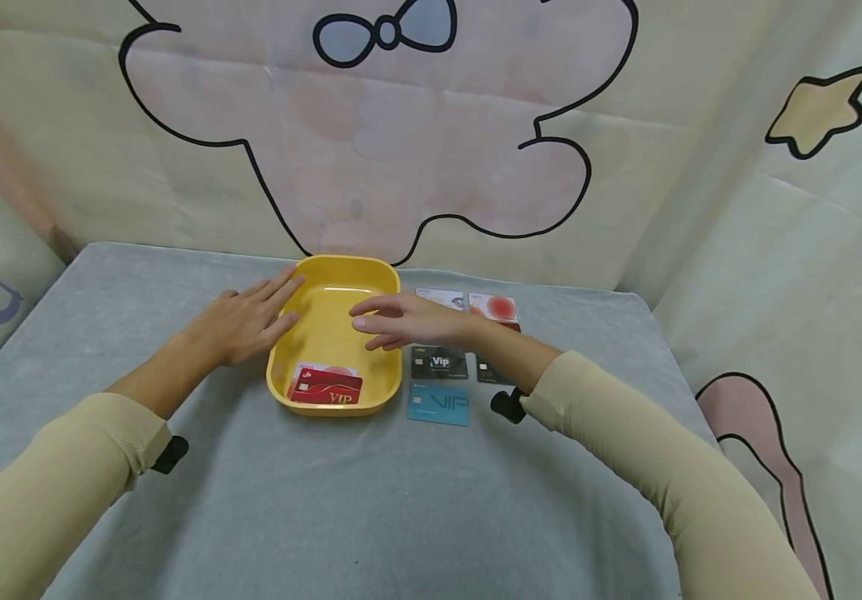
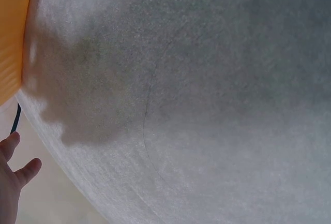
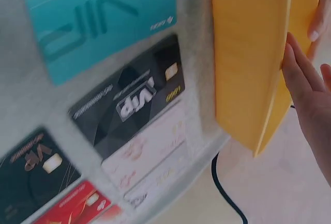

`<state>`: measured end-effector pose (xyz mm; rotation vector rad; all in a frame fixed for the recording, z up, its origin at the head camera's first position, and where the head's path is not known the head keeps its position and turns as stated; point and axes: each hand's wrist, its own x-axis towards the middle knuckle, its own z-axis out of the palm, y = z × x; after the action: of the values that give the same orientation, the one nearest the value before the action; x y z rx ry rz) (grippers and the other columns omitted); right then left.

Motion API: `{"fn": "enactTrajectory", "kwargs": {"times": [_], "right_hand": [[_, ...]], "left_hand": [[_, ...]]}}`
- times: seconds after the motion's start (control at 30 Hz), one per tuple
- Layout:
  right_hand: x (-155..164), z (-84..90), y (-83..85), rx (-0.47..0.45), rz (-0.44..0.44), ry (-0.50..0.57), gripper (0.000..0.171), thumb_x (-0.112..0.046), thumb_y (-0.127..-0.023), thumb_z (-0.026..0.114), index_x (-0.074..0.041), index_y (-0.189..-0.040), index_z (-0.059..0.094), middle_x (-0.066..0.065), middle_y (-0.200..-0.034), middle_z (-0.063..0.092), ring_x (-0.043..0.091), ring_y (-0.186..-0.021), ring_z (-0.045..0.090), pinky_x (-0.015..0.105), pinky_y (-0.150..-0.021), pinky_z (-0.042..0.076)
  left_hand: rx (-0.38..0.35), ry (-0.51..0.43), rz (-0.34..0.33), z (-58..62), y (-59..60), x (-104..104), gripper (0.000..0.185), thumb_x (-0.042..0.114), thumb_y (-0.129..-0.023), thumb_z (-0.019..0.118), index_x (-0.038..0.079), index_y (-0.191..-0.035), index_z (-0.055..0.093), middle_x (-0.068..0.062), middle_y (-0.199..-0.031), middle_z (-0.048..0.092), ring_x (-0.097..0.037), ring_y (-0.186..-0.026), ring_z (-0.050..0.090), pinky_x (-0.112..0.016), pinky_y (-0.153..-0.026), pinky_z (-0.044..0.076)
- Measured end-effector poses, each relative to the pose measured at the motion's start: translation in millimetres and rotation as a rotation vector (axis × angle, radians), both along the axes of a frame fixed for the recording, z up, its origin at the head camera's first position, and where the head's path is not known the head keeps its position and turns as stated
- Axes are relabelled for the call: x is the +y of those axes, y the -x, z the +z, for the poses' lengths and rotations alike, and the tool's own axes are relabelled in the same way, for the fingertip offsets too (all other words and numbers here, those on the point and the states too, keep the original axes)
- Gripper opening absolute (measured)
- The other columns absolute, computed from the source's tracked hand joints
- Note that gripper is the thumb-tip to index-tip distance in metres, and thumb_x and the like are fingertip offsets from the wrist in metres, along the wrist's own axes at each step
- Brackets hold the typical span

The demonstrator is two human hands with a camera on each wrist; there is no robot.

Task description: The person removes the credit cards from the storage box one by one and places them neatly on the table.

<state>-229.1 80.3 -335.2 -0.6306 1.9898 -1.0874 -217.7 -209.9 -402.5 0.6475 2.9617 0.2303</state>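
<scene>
I am steadying the tray with my flat left hand. My right hand is hovering over it, fingers loose and holding nothing, cards lying beside.

Person is wearing long, close-fitting sleeves in pale beige on both arms, left sleeve and right sleeve, each ending at the wrist. A small black device is showing at each cuff. Both hands are going bare.
</scene>
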Motion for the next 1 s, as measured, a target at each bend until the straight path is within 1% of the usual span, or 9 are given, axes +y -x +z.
{"fn": "enactTrajectory", "kwargs": {"times": [0.03,0.17,0.3,0.47,0.73,1.0], "right_hand": [[-3,-0.5,-0.1,-0.031,0.011,-0.007,0.056,-0.039,-0.103,0.049,-0.009,-0.150,0.041,0.015,-0.146,0.050,0.031,-0.122,0.061,0.048,-0.104,0.046],[-13,0.3,-1.0,-0.094,0.039,-0.066,0.063,-0.048,-0.104,0.042,-0.011,-0.154,0.034,0.017,-0.146,0.049,0.030,-0.121,0.062,0.045,-0.103,0.048],[-22,1.5,-0.3,-0.137,0.033,-0.129,0.070,-0.056,-0.101,0.042,-0.013,-0.155,0.032,0.017,-0.142,0.052,0.029,-0.119,0.063,0.042,-0.100,0.050],[-29,0.0,1.1,-0.169,0.055,-0.178,0.071,-0.058,-0.100,0.041,-0.015,-0.155,0.032,0.016,-0.141,0.054,0.031,-0.119,0.062,0.042,-0.099,0.051],[-38,-7.6,4.3,-0.196,0.091,-0.191,0.069,-0.058,-0.100,0.041,-0.014,-0.152,0.038,0.015,-0.137,0.058,0.031,-0.120,0.060,0.043,-0.100,0.050],[-48,-16.1,8.6,-0.166,0.122,-0.227,0.068,-0.058,-0.099,0.043,-0.014,-0.150,0.043,0.011,-0.130,0.064,0.027,-0.117,0.062,0.042,-0.096,0.052]], "left_hand": [[-0.002,-0.001,0.000,0.3,0.0,0,0.068,0.045,-0.105,0.034,0.011,-0.160,0.013,-0.013,-0.167,0.008,-0.045,-0.143,0.030,-0.070,-0.104,0.032],[-0.001,-0.011,0.000,-0.3,0.1,0,0.067,0.044,-0.105,0.034,0.011,-0.160,0.014,-0.012,-0.167,0.008,-0.045,-0.143,0.031,-0.071,-0.103,0.032],[-0.004,-0.014,0.004,-1.2,0.4,-1,0.066,0.044,-0.106,0.033,0.011,-0.160,0.014,-0.011,-0.167,0.007,-0.046,-0.143,0.031,-0.071,-0.103,0.031],[-0.007,-0.008,0.001,-0.6,0.3,-1,0.067,0.045,-0.106,0.032,0.011,-0.160,0.014,-0.011,-0.167,0.007,-0.046,-0.143,0.031,-0.071,-0.103,0.032],[-0.011,0.004,-0.003,0.8,-0.3,0,0.067,0.044,-0.106,0.031,0.011,-0.161,0.011,-0.011,-0.167,0.005,-0.046,-0.143,0.029,-0.071,-0.104,0.031],[-0.006,-0.006,0.006,-0.6,-0.4,0,0.067,0.044,-0.106,0.034,0.012,-0.161,0.013,-0.010,-0.167,0.005,-0.045,-0.144,0.029,-0.072,-0.103,0.031]]}}
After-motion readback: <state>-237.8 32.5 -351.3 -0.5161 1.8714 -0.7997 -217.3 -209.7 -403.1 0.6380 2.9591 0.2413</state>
